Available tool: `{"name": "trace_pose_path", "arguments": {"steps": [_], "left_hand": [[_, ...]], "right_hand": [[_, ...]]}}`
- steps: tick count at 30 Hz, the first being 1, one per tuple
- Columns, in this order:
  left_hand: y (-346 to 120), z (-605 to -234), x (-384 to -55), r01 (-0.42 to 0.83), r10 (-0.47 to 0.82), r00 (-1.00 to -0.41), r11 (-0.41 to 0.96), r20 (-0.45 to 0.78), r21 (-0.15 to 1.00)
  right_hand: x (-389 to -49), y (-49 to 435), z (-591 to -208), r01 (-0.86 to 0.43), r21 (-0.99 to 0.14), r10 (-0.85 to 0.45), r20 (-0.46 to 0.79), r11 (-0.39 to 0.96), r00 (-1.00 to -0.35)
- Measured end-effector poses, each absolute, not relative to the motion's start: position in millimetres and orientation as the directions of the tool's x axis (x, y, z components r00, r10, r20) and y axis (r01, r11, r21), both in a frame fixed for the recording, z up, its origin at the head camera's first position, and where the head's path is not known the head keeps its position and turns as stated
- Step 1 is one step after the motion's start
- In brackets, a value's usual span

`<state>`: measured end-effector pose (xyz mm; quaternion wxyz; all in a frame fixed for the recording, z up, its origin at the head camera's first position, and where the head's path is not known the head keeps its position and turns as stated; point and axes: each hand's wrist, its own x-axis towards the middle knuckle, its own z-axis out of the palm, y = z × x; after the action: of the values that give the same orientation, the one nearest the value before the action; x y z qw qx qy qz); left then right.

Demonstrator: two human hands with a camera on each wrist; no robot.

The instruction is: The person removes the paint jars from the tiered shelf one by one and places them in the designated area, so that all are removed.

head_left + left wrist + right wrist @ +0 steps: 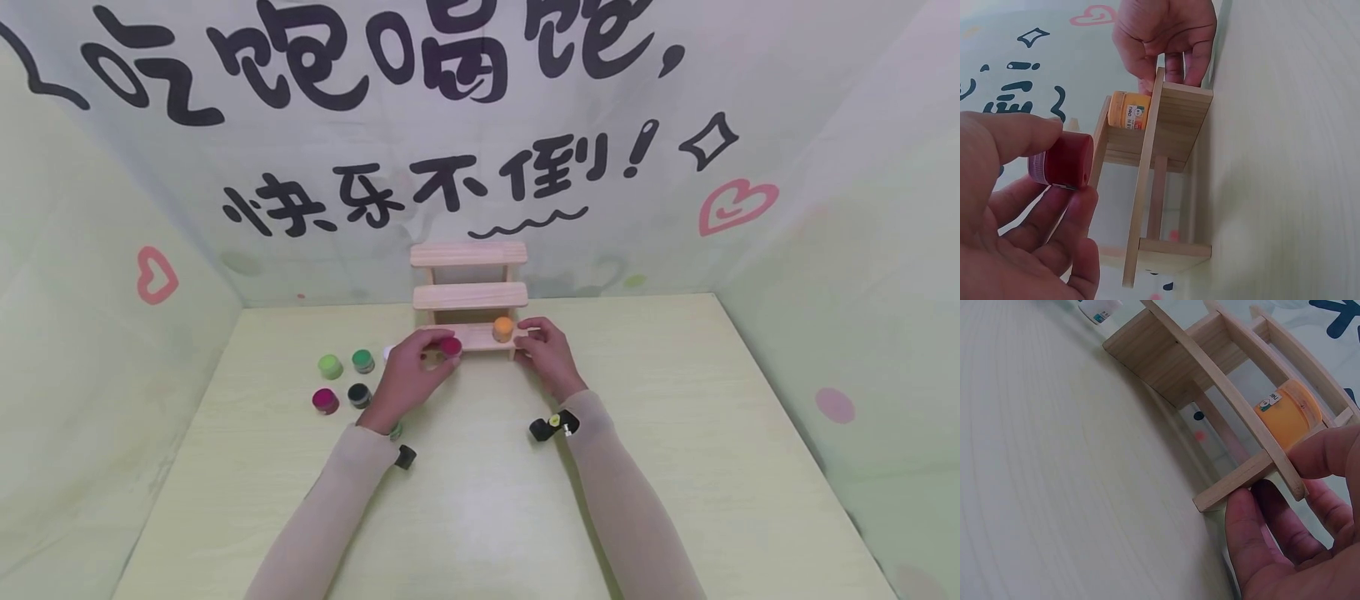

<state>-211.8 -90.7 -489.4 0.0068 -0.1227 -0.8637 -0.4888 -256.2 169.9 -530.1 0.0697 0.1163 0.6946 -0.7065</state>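
My left hand (408,373) pinches a small dark-red paint jar (1069,159) between thumb and fingertips. In the head view that jar overlaps the left part of the lowest step of a three-step wooden display rack (471,295); the left wrist view shows it held up beside the step. An orange paint jar (503,329) stands on the same step, near its right end. There my right hand (553,358) grips the rack's end, thumb at the step board beside the orange jar and fingers against the side support (1235,481).
Left of the rack, several paint jars stand on the table: light green (330,367), green (363,361), dark (359,395) and magenta (326,401). A white jar (1099,309) and another green one (396,431) are partly hidden by the left arm. A printed cloth wall (360,275) rises behind.
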Motion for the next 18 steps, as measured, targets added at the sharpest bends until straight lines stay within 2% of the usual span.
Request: {"name": "trace_pose_path", "arguments": {"steps": [18], "left_hand": [[-131.5,-495.9,-174.3,0.228,0.210,-0.969,0.535,0.133,0.814]], "right_hand": [[-256.2,171.2,-530.8,0.263,-0.965,0.063,-0.263,-0.012,-0.963]]}}
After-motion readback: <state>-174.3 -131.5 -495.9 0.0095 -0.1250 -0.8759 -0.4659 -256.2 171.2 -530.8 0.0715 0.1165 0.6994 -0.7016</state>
